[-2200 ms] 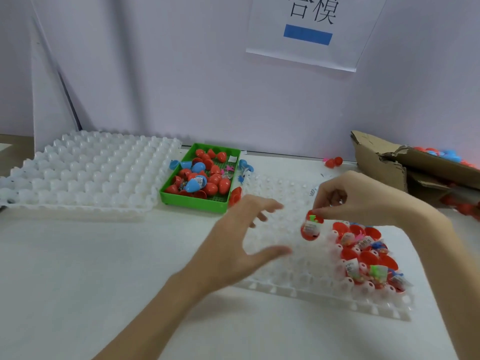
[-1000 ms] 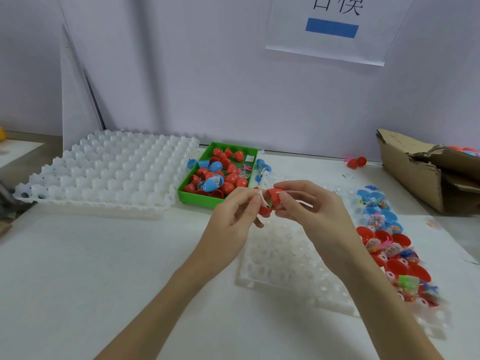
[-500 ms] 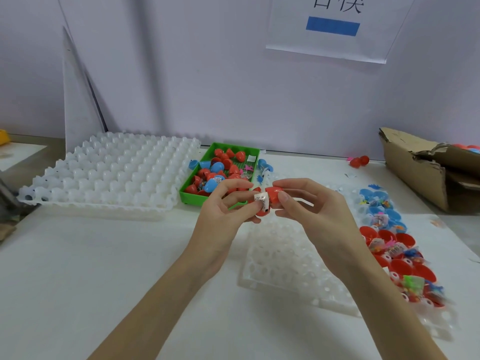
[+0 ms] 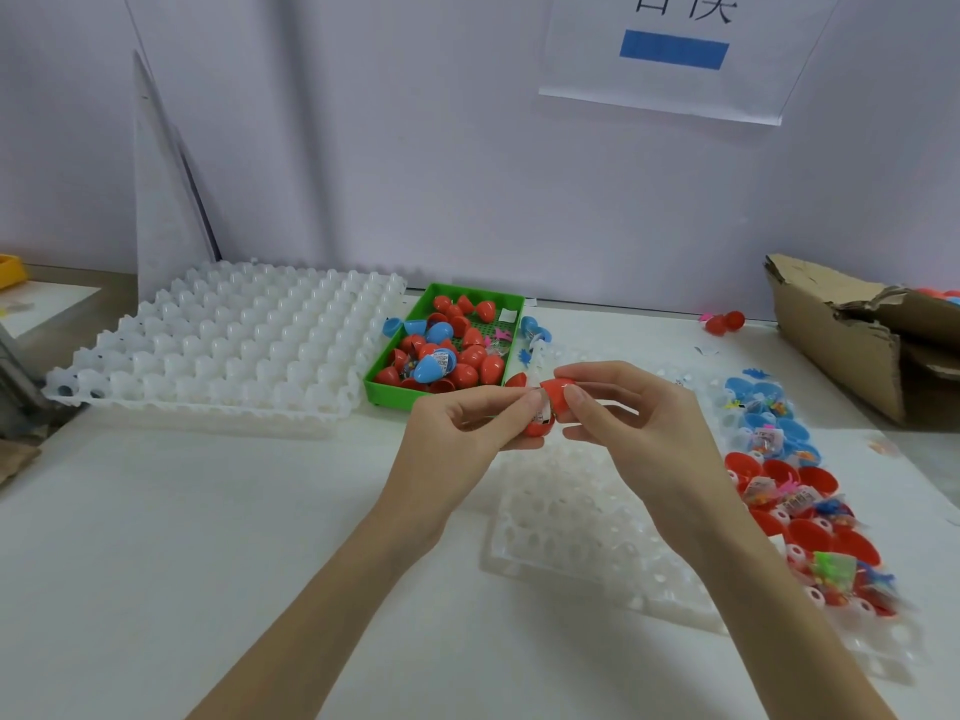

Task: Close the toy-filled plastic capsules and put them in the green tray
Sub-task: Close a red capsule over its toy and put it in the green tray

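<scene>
Pinching one red capsule (image 4: pixel 545 410) between both hands, left hand (image 4: pixel 467 428) and right hand (image 4: pixel 634 423), just in front of the green tray (image 4: pixel 395 394).

Two white cell trays (image 4: pixel 223 345), one green tray (image 4: pixel 387 393)

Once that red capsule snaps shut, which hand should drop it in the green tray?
Left, probably. The left hand already pinches the red capsule and sits nearer the green tray; the right hand would need to cross over.
</scene>
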